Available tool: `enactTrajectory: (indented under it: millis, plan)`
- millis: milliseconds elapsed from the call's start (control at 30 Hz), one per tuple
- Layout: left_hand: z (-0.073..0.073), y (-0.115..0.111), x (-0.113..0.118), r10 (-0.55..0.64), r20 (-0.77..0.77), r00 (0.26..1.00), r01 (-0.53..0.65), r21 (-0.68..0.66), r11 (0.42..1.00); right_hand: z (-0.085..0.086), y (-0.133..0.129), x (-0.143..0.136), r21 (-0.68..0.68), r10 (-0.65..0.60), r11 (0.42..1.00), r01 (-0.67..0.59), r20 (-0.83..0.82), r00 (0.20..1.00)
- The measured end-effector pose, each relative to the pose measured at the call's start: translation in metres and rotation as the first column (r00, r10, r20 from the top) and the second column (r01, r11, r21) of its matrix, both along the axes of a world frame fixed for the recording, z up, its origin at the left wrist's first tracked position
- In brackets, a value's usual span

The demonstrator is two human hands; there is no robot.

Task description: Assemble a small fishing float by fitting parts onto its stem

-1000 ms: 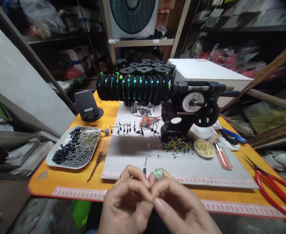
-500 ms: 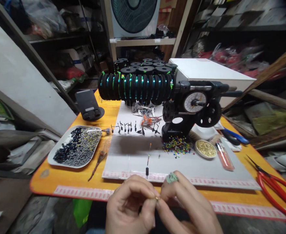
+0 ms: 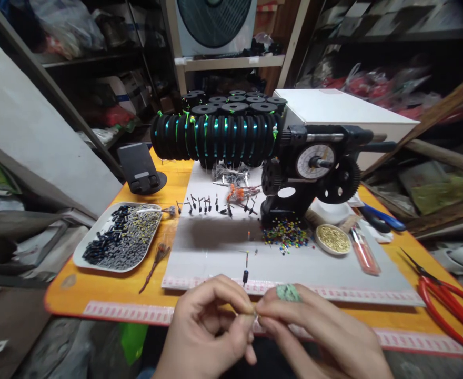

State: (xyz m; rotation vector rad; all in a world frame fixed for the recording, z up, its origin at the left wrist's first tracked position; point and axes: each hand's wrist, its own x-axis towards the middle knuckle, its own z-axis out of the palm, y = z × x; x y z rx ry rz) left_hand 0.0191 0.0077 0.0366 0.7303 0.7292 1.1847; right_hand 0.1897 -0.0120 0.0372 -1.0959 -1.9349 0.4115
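Note:
My left hand (image 3: 208, 331) and my right hand (image 3: 318, 331) meet at the near edge of the orange table (image 3: 97, 295). Their fingertips pinch one tiny pale piece (image 3: 255, 317) between them; what it is I cannot tell. A green band (image 3: 288, 292) wraps a finger of my right hand. Just beyond my fingers a small float with a thin stem and black body (image 3: 246, 268) lies on the grey mat (image 3: 334, 268). A black hand-crank winder (image 3: 310, 173) carries a row of black spools with green line (image 3: 215, 138).
A white tray of small black and grey tubes (image 3: 119, 243) sits at the left. Coloured beads (image 3: 285, 235), a dish of gold bits (image 3: 333, 239), an orange tube (image 3: 363, 252) and red scissors (image 3: 448, 308) lie at the right. A phone stand (image 3: 140, 171) is behind.
Both hands have shifted slightly lower and right while staying pinched together. The view has tipped a little, so the table things sit a bit lower in frame.

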Motion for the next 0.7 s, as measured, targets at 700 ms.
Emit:
enactTrajectory:
  millis: [700]
  plan:
    - [-0.011, 0.029, -0.012, 0.528, -0.796, 0.295, 0.413, 0.604, 0.681, -0.027, 0.017, 0.0, 0.118, -0.156, 0.984, 0.136, 0.177, 0.972]
